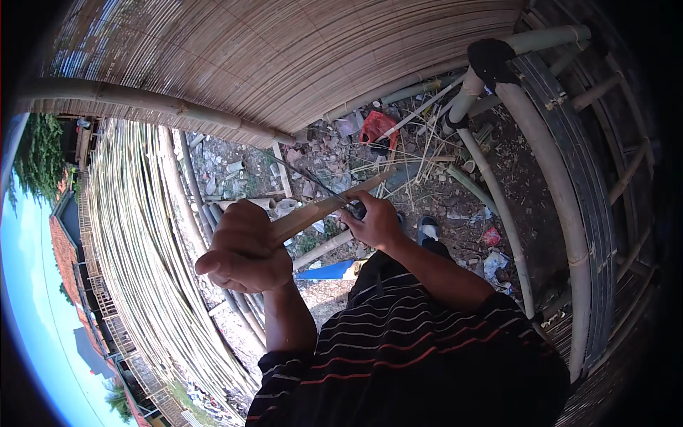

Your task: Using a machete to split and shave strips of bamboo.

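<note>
My left hand point(245, 245) is raised and closed round the near end of a flat, pale strip of bamboo point(304, 218). The strip slants away to the right, over the littered ground. My right hand point(375, 222) is closed on the dark handle of a knife point(321, 184), right beside the strip. The knife's narrow blade crosses the strip near its middle and points to the far left. Whether the edge touches the strip I cannot tell. My fingers hide most of the handle.
A bamboo frame point(544, 156) with dark bindings stands at right. A woven slatted screen point(284, 57) rises ahead, edged by a bamboo pole point(149, 99). Many thin bamboo strips point(146, 235) lie at left. A red plastic bag point(377, 128) and offcuts litter the ground.
</note>
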`<state>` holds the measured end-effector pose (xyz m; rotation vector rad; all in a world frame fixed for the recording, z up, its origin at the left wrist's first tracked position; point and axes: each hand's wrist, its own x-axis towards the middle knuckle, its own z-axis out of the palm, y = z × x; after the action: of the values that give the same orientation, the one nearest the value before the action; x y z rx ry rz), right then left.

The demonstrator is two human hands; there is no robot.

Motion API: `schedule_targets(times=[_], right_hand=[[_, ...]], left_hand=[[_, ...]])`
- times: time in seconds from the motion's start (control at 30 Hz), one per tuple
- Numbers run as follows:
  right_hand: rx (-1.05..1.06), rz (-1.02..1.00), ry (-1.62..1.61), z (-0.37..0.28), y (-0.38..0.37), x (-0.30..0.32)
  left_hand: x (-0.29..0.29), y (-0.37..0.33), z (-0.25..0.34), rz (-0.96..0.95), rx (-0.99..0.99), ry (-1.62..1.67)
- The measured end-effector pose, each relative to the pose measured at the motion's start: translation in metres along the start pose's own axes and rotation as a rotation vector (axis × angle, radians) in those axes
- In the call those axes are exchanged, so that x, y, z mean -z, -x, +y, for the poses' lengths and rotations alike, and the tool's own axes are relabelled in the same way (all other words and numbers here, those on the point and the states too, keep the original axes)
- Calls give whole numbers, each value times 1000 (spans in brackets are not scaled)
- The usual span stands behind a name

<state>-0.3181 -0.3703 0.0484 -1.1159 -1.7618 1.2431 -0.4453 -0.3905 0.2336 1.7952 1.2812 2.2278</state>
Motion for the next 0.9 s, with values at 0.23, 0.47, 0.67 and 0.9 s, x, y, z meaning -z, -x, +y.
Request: schedule_targets(times=[0.23, 0.47, 0.67, 0.9], right_hand=[[-109, -35, 307, 27, 27, 25], [-292, -270, 235, 46, 33, -7], [-426, -316, 307, 120, 5, -46], [-503, -239, 341, 188, -2, -78]], left_hand=[[10, 10, 2, 11, 26, 166], [51, 41, -21, 191, 121, 447], [71, 61, -42, 483, 36, -181], [23, 83, -130, 687, 117, -285]])
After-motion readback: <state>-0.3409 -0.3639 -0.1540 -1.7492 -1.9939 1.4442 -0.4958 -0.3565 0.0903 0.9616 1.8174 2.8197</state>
